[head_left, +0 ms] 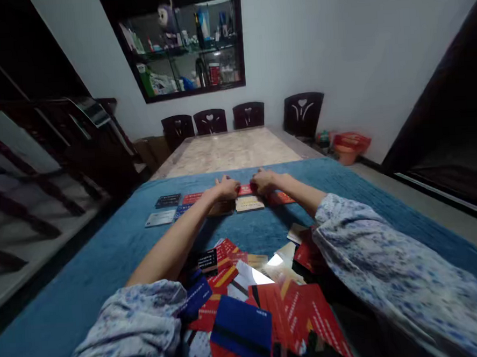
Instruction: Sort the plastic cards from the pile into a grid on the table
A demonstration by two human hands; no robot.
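Both hands reach across the blue cloth to the far row of printed cards. A red card (245, 189) lies flat between them, possibly with others under it. My left hand (228, 188) has curled fingers at its left edge. At its right edge are the bent fingers of my right hand (264, 181). Just nearer sits a cream card (249, 203), with an orange-red card (280, 198) to its right, partly under my right forearm. Left of my left hand are a black card (168, 201), a red card (192, 198), a white card (160, 218) and a blue card (182, 210).
A loose heap of mixed cards, with a blue card (242, 329) on top, lies close to me between my forearms. The blue cloth (118, 261) covers the near table; the marble-look tabletop (224, 151) shows beyond. Dark chairs (248, 115) stand at the far end.
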